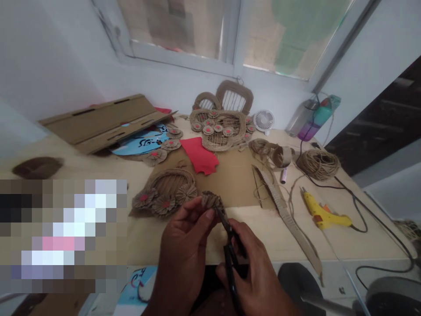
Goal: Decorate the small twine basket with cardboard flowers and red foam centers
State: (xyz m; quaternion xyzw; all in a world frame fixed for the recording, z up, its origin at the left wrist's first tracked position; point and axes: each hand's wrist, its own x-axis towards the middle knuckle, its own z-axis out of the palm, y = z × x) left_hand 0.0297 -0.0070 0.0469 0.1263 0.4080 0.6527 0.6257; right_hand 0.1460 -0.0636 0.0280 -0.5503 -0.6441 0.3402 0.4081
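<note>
My left hand [187, 237] pinches a small pleated brown paper piece [210, 200] between thumb and fingers, above the near edge of the table. In my right hand [255, 259] are black-handled scissors [230, 245], gripped by the loops. Their blades point up and left and meet the paper piece; whether they are fully closed on it I cannot tell. Just beyond my left hand lies a twine-wrapped basket shape [174, 182], with pleated paper rosettes [164, 204] with red centres along its front. Behind my hands a red paper sheet [200, 156] rests on a flat cardboard sheet [235, 175].
At right are a yellow glue gun [324, 213] with its cord, coiled twine [319, 163], a marker [283, 175] and a long corrugated strip [289, 217]. More decorated twine frames [226, 125], a small white fan [264, 120] and folded cardboard [101, 118] stand at the back. A pixelated patch covers the lower left.
</note>
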